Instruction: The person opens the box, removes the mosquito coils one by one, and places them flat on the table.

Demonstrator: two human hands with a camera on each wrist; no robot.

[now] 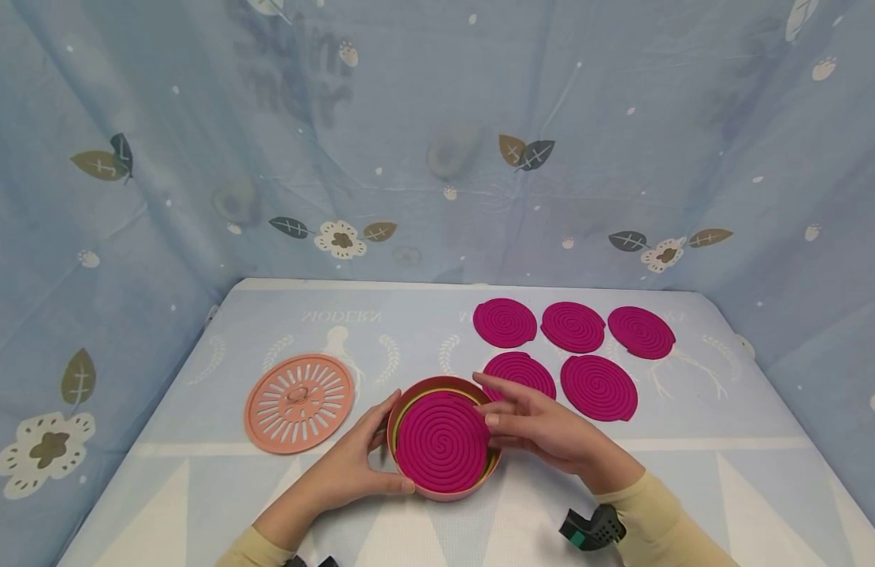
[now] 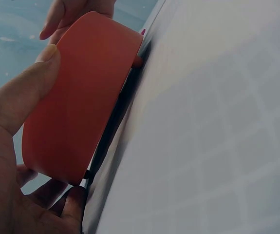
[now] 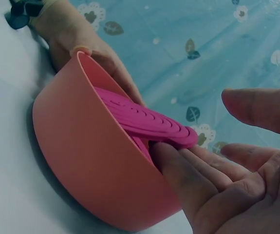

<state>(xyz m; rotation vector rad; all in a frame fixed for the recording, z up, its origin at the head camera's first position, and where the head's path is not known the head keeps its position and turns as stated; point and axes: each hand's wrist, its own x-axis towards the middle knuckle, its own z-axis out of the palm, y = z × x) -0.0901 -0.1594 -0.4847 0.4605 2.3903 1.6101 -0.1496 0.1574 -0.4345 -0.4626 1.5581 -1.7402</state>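
A round coral box (image 1: 444, 498) stands near the front middle of the table. Inside it a magenta mosquito coil (image 1: 443, 442) lies on top, with one edge raised in the right wrist view. My left hand (image 1: 359, 465) grips the box from the left. In the left wrist view its thumb (image 2: 47, 58) rests at the rim and the other fingers reach around the wall. My right hand (image 1: 543, 429) is at the box's right rim, fingers (image 3: 178, 168) extended at the raised coil edge. The thumb stands apart from the coil. What lies beneath the top coil is mostly hidden.
A slotted coral lid (image 1: 299, 403) with a small knob lies left of the box. Several more magenta coils (image 1: 598, 387) lie flat at the right back, one (image 1: 518, 374) partly behind my right hand. A patterned blue curtain (image 1: 437, 142) hangs behind the table.
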